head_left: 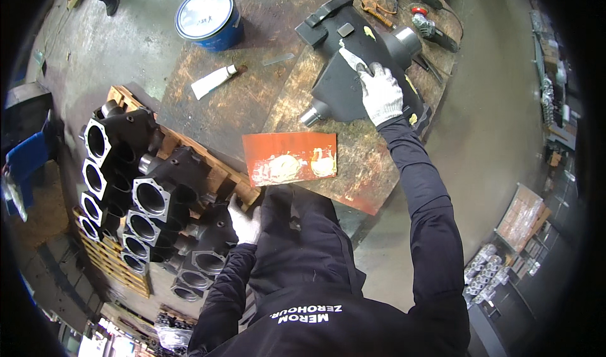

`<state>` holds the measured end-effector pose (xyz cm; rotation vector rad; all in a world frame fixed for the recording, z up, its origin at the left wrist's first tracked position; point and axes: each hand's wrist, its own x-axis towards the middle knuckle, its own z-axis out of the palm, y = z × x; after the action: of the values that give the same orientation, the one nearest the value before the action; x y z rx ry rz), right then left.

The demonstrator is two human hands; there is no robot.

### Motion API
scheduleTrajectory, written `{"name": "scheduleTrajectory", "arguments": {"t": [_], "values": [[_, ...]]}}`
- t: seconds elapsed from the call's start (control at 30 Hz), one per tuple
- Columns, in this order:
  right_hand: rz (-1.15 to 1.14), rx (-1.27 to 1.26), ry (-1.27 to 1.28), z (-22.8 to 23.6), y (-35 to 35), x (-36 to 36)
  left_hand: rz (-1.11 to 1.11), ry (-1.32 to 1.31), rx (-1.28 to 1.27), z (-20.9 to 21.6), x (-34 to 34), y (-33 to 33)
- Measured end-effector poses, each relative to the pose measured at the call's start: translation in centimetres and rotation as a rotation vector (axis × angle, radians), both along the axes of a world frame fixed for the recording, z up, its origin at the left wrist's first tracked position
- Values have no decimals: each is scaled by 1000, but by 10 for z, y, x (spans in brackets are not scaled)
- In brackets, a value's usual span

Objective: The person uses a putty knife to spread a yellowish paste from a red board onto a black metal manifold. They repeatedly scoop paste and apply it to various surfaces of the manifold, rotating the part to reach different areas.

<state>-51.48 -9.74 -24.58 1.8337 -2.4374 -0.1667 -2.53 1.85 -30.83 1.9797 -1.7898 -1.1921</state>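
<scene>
On the bench lies a large black metal casting (341, 79) with flanged ends, a shiny bare-metal stub and several dabs of pale yellow putty. My right hand (382, 93), in a white knit glove with dark fingertips, is on top of it. Its fingers are closed on the lower end of a pale, narrow putty spreader (353, 58), whose tip meets the casting. My left hand (244, 223), also gloved, is low beside my thigh, thumb apart from the fingers, next to a black casting (214, 224) on the left. Nothing shows in it.
A red-brown board (290, 143) with smeared putty lies at the bench's near edge. Beyond it are a white tube (213, 82), a clear strip (278, 59) and a blue bucket (218, 40). Power tools (434, 32) lie far right. More castings (120, 136) stand on pallets left.
</scene>
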Motion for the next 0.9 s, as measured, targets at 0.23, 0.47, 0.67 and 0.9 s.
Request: {"name": "scheduleTrajectory", "arguments": {"t": [0.23, 0.47, 0.67, 0.9], "values": [[71, -127, 58, 4, -9, -15, 113, 74, 23, 4, 9, 4], [166, 32, 78, 27, -10, -38, 232, 105, 47, 10, 11, 33], [266, 72, 88, 19, -21, -50, 302, -10, 19, 13, -3, 79], [224, -77, -409, 47, -4, -63, 574, 23, -33, 28, -43, 189]]}}
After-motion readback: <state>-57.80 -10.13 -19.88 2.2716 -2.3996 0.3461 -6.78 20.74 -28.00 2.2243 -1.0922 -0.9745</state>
